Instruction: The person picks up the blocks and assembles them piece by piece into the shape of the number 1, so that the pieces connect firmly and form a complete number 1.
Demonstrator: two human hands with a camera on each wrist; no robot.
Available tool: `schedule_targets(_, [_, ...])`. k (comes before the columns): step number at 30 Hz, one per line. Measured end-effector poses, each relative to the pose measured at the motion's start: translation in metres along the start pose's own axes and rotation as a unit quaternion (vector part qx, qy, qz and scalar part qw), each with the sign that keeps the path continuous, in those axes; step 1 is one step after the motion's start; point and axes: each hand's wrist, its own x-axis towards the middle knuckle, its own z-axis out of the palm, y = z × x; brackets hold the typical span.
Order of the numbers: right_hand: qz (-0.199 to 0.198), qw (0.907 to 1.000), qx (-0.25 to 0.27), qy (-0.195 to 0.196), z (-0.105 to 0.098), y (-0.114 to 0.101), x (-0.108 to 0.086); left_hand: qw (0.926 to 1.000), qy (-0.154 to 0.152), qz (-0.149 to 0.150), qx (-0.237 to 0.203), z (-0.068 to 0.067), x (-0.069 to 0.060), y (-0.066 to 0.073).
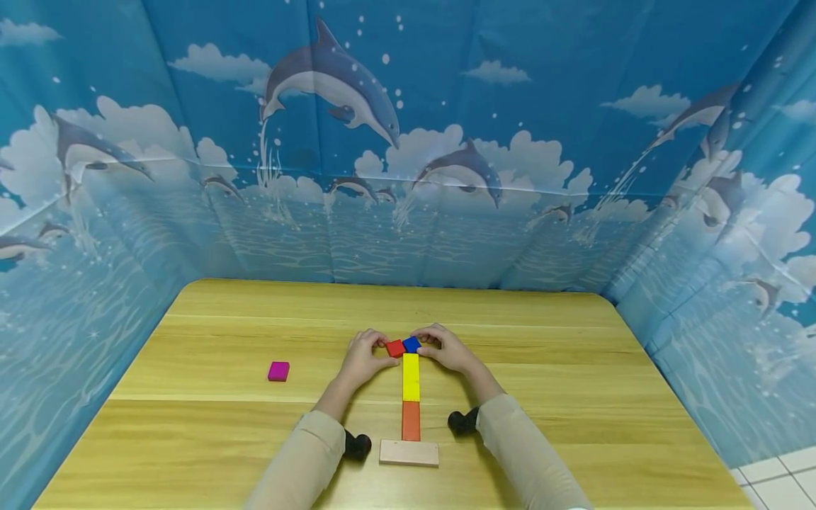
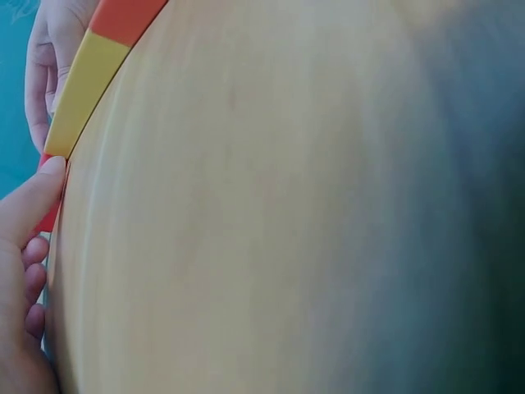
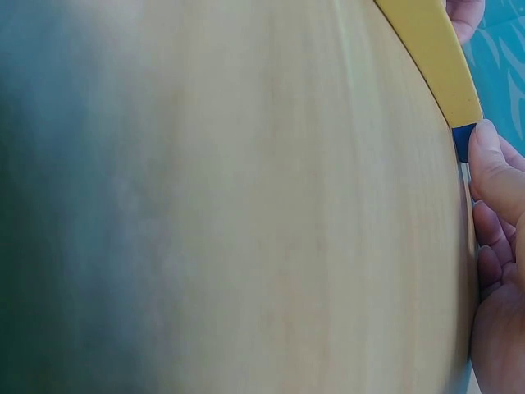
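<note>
My left hand [image 1: 362, 360] pinches a small red square block [image 1: 395, 348] between thumb and fingers. From the other side, my right hand [image 1: 451, 351] holds a small blue square block [image 1: 411, 345] the same way. The two blocks sit side by side, both turned at a slight angle, at the far end of a long yellow block [image 1: 411, 377]. Below the yellow one an orange block [image 1: 411, 421] continues the line, down to a pale wooden plank [image 1: 409, 453] lying crosswise. In the right wrist view the thumb [image 3: 492, 160] presses the near side of the blue block.
A magenta square block [image 1: 278, 371] lies apart on the left of the wooden table [image 1: 210, 340]. Black wrist-worn devices [image 1: 358, 446] show at both cuffs. A blue dolphin-print curtain [image 1: 408, 234] stands behind the table and along its sides.
</note>
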Motion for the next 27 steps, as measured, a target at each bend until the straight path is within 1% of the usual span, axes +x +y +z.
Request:
schedule_targets(5, [0.001,1.0,0.002,0.001,0.0002,0.0004,-0.0004,0.9999,-0.008,0.003,-0.015,-0.0024,-0.0008,-0.0009])
schedule_targets(11, [0.002,1.0,0.002,0.003,0.0003,0.0004,-0.0002,0.9997,-0.014,0.016,-0.014,-0.0028,-0.0007,-0.0035])
schedule_targets(20, [0.002,1.0,0.008,-0.002,-0.0001,-0.0027,-0.0013,0.9998,-0.008,0.006,-0.02,-0.002,-0.0016,-0.0042])
schedule_targets(27, [0.005,0.9999,0.011,-0.001,-0.0011,-0.004,-0.0028,0.9998,-0.006,0.009,-0.017,-0.0013,-0.0023,-0.003])
